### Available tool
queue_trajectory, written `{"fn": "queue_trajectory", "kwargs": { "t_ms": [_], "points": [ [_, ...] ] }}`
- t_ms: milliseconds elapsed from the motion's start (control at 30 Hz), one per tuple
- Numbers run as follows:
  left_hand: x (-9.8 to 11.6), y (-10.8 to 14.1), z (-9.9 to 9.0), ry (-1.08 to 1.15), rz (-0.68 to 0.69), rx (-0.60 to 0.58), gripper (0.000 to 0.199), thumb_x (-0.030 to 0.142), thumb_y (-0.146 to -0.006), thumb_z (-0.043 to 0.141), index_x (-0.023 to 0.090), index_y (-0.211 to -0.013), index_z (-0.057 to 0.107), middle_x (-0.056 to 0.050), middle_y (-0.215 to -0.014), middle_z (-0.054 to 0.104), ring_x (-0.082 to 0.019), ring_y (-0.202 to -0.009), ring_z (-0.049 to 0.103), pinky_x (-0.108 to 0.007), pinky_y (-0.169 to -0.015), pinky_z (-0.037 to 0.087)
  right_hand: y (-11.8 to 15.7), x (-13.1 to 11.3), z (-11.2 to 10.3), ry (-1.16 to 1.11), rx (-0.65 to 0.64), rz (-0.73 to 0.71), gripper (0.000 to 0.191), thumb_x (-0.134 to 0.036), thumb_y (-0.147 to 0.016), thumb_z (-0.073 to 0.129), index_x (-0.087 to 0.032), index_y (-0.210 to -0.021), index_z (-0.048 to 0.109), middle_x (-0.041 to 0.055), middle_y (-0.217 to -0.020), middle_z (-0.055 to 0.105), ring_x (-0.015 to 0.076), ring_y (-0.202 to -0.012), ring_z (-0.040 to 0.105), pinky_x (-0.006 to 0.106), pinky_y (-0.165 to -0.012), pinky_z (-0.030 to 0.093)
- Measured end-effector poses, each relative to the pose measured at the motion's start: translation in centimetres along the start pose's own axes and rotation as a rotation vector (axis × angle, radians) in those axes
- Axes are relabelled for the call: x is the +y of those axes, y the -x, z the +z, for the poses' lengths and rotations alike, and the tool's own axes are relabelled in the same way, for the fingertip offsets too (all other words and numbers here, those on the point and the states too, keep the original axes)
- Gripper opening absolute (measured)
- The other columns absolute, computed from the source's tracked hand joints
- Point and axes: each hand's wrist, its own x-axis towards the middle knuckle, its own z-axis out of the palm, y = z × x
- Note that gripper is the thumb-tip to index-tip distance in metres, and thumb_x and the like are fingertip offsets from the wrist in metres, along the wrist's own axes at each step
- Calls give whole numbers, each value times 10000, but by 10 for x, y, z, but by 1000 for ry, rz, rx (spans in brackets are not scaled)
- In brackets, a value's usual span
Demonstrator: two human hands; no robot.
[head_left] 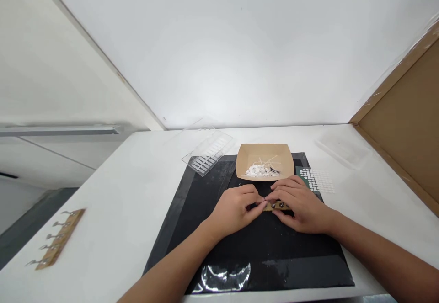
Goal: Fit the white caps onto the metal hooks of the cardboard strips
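A narrow tan strip with small round metal parts on it [277, 204] lies low over the black mat [247, 248], mostly covered by my fingers. My left hand [236, 206] pinches at the strip's left end, thumb and forefinger pressed together. Reaching in from the other side, my right hand [302, 205] grips the strip between thumb and fingers, its fingertips meeting those of my left hand. Whether something small sits between the touching fingertips I cannot make out. Just beyond the hands stands a brown paper tray [242, 159] with white scraps and thin sticks inside.
A clear plastic case with white rectangular pieces [207, 154] rests at the mat's far left corner. A sheet of white dots [318, 180] lies by my right hand, a translucent lid [343, 150] behind it. A wooden strip with metal hooks [60, 241] is far left. Cardboard [404, 111] borders the right.
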Motion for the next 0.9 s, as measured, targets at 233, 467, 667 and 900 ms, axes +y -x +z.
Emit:
{"fn": "queue_trajectory", "kwargs": {
  "t_ms": [233,467,667,900],
  "points": [
    [2,0,6,38,-100,28,158,214,-976,709,180,-829,756,-16,-777,720,-112,-646,653,-212,-577,468,0,1,0,-13,-2,7,313,-200,-960,674,-231,-1270,638,67,-1129,771,283,-1184,684,457,-1009,437],
    [5,0,-2,58,-125,-86,113,257,-952,733,183,-873,764,-15,-803,712,-108,-627,627,-213,-566,461,-1,0,0,-27,8,6,315,-190,-961,680,-232,-1269,634,65,-1128,768,274,-1156,683,436,-991,433],
    [0,-1,-11,30,-70,-207,121,222,-998,658,196,-981,775,-31,-884,731,-138,-744,680,-234,-661,501,0,-1,-1,-23,-3,18,308,-182,-944,682,-223,-1247,645,62,-1070,759,260,-1086,687,407,-927,431],
    [1,-1,-5,70,-112,-210,159,215,-999,648,186,-863,725,-20,-821,710,-138,-742,671,-240,-691,506,-1,0,1,-19,7,25,278,-214,-960,685,-217,-1236,655,60,-1043,759,249,-1057,690,391,-902,431]
  ]
}}
